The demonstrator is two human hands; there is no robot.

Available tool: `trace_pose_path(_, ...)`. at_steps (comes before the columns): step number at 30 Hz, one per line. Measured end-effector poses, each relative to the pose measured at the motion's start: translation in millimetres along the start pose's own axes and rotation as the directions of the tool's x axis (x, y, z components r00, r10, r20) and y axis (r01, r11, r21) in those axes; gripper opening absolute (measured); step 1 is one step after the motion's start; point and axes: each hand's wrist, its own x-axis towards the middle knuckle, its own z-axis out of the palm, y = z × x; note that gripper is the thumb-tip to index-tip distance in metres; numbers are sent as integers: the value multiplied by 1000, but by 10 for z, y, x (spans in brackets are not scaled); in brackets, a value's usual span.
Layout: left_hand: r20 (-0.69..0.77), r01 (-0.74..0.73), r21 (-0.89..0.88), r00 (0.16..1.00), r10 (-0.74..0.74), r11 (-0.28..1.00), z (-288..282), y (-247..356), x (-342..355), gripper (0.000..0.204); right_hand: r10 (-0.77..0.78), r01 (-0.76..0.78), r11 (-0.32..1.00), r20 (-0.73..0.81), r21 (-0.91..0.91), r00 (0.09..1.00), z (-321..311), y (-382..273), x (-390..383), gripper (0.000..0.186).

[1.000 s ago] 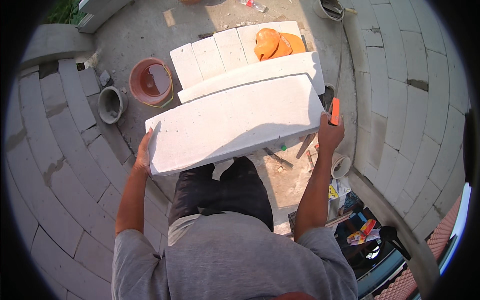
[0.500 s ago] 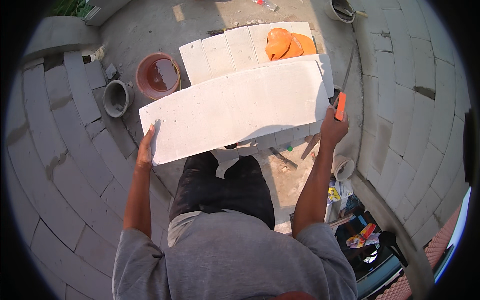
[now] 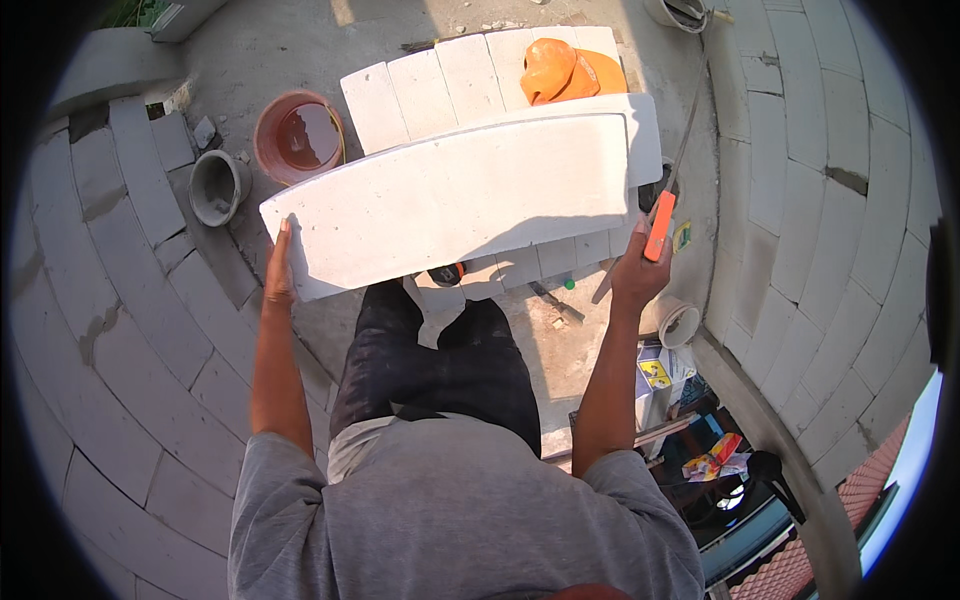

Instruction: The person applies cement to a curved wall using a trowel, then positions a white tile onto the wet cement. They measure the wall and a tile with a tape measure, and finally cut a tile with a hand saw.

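A long white building block [image 3: 450,200] lies crosswise in front of me, its right end higher in view than its left. My left hand [image 3: 280,262] grips its left end, thumb along the top face. At the other end, my right hand [image 3: 640,275] is closed around the orange handle of a saw [image 3: 659,228], with its fingertips by the block's corner. The long thin blade points away from me, almost edge-on. Beneath and beyond are more white blocks [image 3: 420,95] set in a row. Whether the held block rests on them is hidden.
An orange cap [image 3: 565,72] lies on the far blocks. A reddish bucket of water [image 3: 270,140] and a grey bucket [image 3: 218,190] stand at left. Block walls [image 3: 800,220] rise on both sides. Near my right forearm are a pale bucket [image 3: 678,324] and a trowel-like tool [image 3: 560,305].
The block and both hands have shifted slightly left in view and tipped a little. A black and orange object under the block's near edge shows more now. Both grips stay the same.
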Motion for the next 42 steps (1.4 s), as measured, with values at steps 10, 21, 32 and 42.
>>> trace_pose_path(10, 267, -550, 826, 574, 774, 123, 2835, 959, -415, 48, 128, -402, 776, 503, 486, 855, -401, -777, -687, 19)
trace_pose_path(21, 363, -598, 760, 715, 598, 254, 3480, 824, -252, 30, 62, -271, 935, 647, 229, 760, -257, -935, -662, 24)
trace_pose_path(32, 374, -616, 746, 702, 606, 253, 3471, 819, -194, 25, 136, -335, 935, 751, 119, 646, -209, -963, -550, 23)
trace_pose_path(42, 376, -602, 761, 712, 593, 241, 3484, 820, -228, 27, 71, -263, 954, 744, 144, 664, -173, -902, -599, 20)
